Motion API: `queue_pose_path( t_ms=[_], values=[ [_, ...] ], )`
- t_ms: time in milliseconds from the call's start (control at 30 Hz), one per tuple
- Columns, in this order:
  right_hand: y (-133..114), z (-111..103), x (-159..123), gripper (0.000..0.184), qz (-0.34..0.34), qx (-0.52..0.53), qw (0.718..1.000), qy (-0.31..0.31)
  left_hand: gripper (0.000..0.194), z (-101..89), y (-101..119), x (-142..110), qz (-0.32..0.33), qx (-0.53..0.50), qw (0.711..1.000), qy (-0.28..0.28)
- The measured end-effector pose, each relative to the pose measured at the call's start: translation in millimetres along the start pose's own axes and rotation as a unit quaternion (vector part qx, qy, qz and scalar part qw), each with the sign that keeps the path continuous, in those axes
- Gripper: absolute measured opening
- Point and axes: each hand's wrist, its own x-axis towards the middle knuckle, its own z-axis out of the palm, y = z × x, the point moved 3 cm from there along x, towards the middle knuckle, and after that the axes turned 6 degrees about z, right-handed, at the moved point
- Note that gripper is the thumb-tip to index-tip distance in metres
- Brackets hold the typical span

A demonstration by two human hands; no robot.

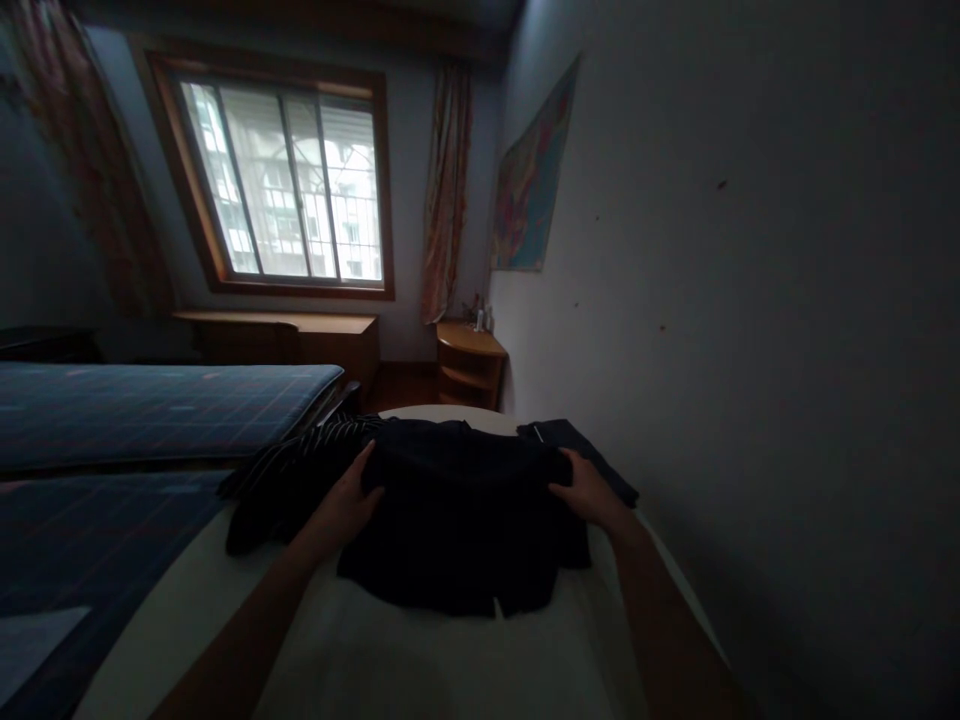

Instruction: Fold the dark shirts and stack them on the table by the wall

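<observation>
A dark navy garment [457, 535] lies spread on a pale round-edged table [405, 660] in front of me; the dim light hides what kind it is. My left hand [351, 505] pinches its upper left edge between thumb and fingers. At the upper right edge, my right hand [591, 490] grips the same cloth. Beyond my left hand, a black garment with light stripes [304, 470] lies heaped on the table's left side. Another dark piece of clothing [581, 450] rests behind my right hand.
A bed with a blue checked mattress [172, 405] stands close on the left. The white wall [787, 430] runs along the right. Farther back are a wooden corner shelf [472, 340], a long desk [322, 322] and a window [289, 185].
</observation>
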Motion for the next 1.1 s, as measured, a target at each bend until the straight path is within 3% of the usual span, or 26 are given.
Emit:
queue_pose_path(
  t_ms=[133,200,367,500,633,733,800,933,1100],
  values=[
    [19,4,-37,0.088,0.035,0.008,0.998,-0.044,0.099,-1.5,-6,-41,-0.025,-0.007,0.988,-0.15],
    [28,10,-59,0.091,0.036,0.02,0.998,-0.053,0.099,-4.9,-7,-60,-0.023,0.035,0.984,-0.171],
    [36,13,-104,0.075,0.042,0.038,0.998,-0.037,0.075,-22.9,-6,-86,-0.015,0.051,0.994,-0.099],
    [25,-7,-131,0.072,0.066,0.047,0.995,-0.055,0.059,-50.3,-10,-105,-0.033,-0.014,0.999,-0.008],
    [10,-26,-161,0.049,0.022,0.083,0.991,-0.099,0.048,-72.2,-19,-138,-0.093,-0.027,0.994,0.059],
    [9,-23,-184,0.037,-0.008,0.077,0.983,-0.165,0.054,-69.2,-24,-167,-0.119,-0.03,0.992,0.024],
    [13,-17,-195,0.037,-0.013,0.052,0.981,-0.186,0.056,-62.5,-26,-182,-0.092,-0.016,0.996,0.007],
    [21,-10,-196,0.044,-0.015,0.031,0.986,-0.166,0.059,-54.1,-29,-192,-0.032,0.017,0.999,0.024],
    [34,-21,-178,0.044,0.013,0.019,0.993,-0.115,0.059,-61.5,-41,-183,-0.089,0.006,0.996,0.0]
  ],
)
